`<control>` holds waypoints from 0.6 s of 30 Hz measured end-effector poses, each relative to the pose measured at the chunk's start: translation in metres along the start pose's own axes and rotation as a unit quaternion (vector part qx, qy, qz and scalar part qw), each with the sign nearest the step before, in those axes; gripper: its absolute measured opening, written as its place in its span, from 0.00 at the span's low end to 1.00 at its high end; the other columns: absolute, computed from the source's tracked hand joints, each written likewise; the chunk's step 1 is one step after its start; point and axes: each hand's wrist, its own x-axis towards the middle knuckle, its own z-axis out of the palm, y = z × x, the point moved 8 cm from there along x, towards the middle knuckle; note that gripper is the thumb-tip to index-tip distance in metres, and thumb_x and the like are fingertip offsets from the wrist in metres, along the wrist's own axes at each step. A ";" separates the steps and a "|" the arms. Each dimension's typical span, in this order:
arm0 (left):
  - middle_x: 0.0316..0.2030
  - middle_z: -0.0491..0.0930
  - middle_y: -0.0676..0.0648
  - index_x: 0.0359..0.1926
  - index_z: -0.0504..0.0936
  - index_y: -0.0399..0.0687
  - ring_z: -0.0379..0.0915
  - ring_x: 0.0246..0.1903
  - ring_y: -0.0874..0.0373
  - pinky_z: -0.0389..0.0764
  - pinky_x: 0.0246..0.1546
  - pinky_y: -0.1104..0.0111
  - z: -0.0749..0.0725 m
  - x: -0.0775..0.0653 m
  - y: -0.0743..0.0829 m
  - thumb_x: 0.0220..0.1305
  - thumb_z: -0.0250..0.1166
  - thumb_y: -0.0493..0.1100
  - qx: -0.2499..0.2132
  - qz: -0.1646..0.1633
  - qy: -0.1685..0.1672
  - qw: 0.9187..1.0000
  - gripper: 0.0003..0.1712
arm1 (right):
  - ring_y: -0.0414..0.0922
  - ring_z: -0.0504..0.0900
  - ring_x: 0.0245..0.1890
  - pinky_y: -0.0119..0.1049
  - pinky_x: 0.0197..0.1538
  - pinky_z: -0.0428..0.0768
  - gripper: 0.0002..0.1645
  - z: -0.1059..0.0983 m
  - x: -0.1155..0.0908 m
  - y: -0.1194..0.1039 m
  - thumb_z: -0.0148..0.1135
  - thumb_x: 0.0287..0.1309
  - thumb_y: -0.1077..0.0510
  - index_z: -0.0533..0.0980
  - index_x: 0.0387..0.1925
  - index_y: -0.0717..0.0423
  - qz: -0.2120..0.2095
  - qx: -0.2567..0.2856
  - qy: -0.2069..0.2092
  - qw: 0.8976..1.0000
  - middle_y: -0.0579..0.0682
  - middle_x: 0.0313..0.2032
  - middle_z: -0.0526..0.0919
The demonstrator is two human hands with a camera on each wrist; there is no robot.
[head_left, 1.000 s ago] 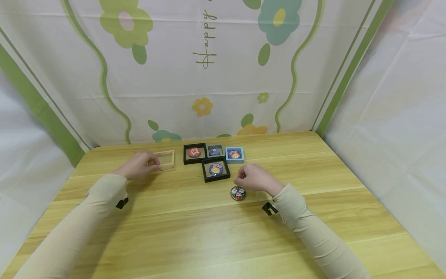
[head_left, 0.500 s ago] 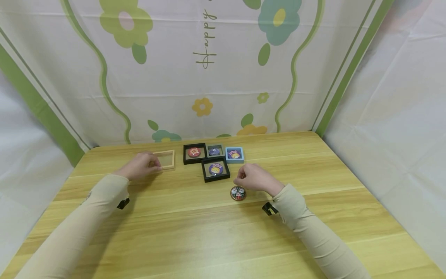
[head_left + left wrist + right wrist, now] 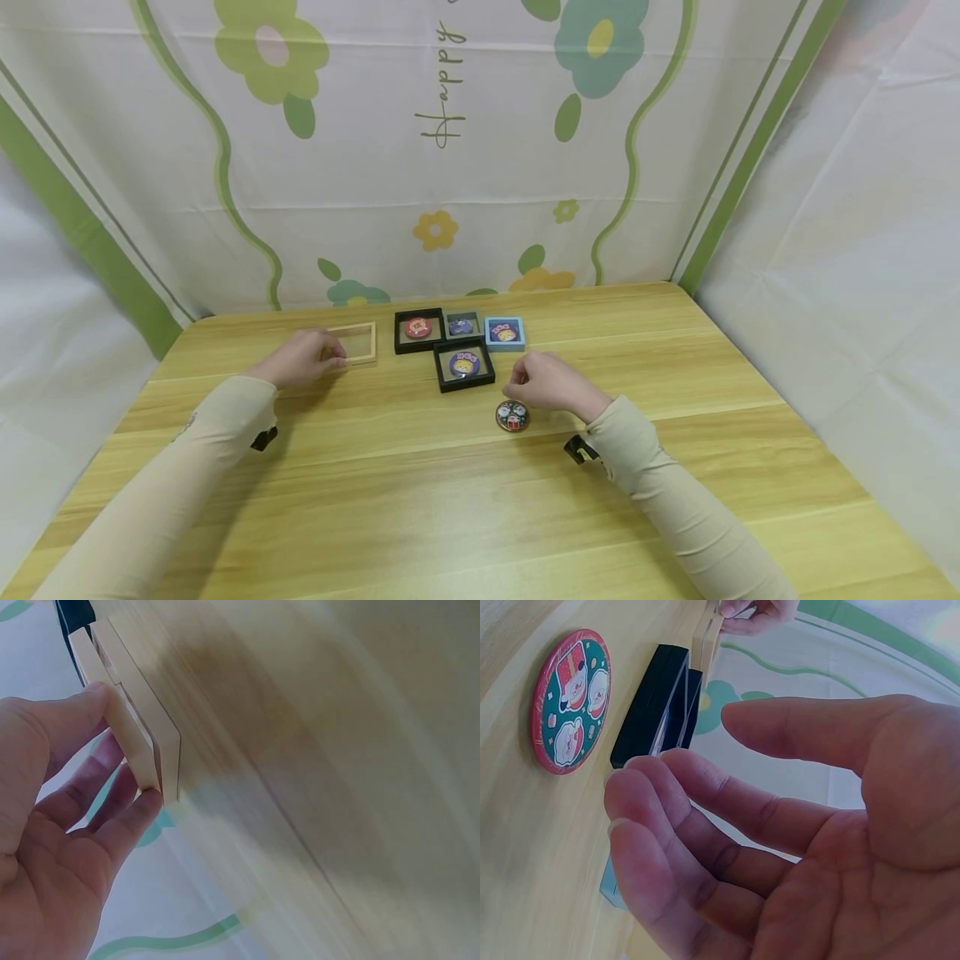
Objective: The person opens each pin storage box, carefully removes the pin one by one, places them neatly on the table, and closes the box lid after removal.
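Observation:
My left hand (image 3: 303, 358) pinches the near edge of a pale wood-coloured display frame (image 3: 363, 343) at the back left of the table. In the left wrist view the frame (image 3: 161, 739) shows two thin halves with a narrow gap between them; my thumb lies on one half and fingertips touch its corner. My right hand (image 3: 551, 382) holds nothing, its fingers loosely bent and the thumb apart from them. Just in front of it lies a round badge (image 3: 513, 416); the right wrist view shows red-hatted Santa figures on this badge (image 3: 571, 701), with a red rim and green ground.
Two black frames (image 3: 465, 385), a small grey frame (image 3: 463, 315) and a light blue frame (image 3: 506, 345) stand grouped at the back centre, each with a round badge inside. A flowered cloth (image 3: 495, 175) hangs behind the wooden table (image 3: 420, 500).
The upper half of the pale frame has come down slightly toward the lower half, with my left hand shifting a little. My right hand and the Santa badge have stayed put.

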 end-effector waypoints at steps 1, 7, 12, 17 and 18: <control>0.34 0.82 0.48 0.34 0.86 0.40 0.78 0.34 0.53 0.80 0.36 0.57 0.000 0.000 0.000 0.64 0.68 0.35 0.000 0.000 0.000 1.000 0.02 | 0.40 0.71 0.20 0.33 0.25 0.70 0.12 0.000 0.000 0.000 0.64 0.63 0.56 0.82 0.26 0.57 0.000 0.000 0.000 1.000 0.45 0.20 0.78; 0.34 0.82 0.47 0.33 0.87 0.40 0.77 0.34 0.53 0.80 0.35 0.57 -0.001 0.000 -0.001 0.63 0.68 0.35 0.000 -0.002 0.002 1.000 0.02 | 0.40 0.72 0.20 0.33 0.25 0.71 0.12 0.001 0.001 0.000 0.63 0.63 0.56 0.82 0.26 0.57 0.002 0.002 -0.004 1.000 0.47 0.21 0.80; 0.34 0.82 0.46 0.32 0.87 0.40 0.77 0.33 0.53 0.79 0.34 0.58 -0.003 0.002 -0.001 0.62 0.69 0.34 -0.001 -0.007 0.003 1.000 0.02 | 0.40 0.71 0.19 0.32 0.24 0.70 0.12 0.002 0.001 0.001 0.63 0.63 0.56 0.81 0.26 0.58 0.001 0.005 -0.005 1.000 0.47 0.21 0.79; 0.32 0.81 0.48 0.32 0.87 0.41 0.75 0.32 0.54 0.78 0.32 0.60 -0.003 0.004 0.000 0.62 0.69 0.35 0.008 -0.009 -0.006 1.000 0.03 | 0.40 0.71 0.19 0.33 0.24 0.70 0.12 0.002 0.001 0.001 0.64 0.63 0.56 0.82 0.26 0.57 0.004 0.006 -0.008 1.000 0.47 0.21 0.80; 0.32 0.80 0.49 0.32 0.87 0.41 0.75 0.32 0.54 0.78 0.33 0.60 -0.002 0.005 -0.001 0.62 0.69 0.36 0.010 -0.013 -0.007 1.000 0.03 | 0.40 0.72 0.20 0.33 0.24 0.70 0.12 0.002 0.001 0.001 0.64 0.63 0.55 0.82 0.26 0.57 0.004 0.006 -0.008 1.000 0.47 0.21 0.80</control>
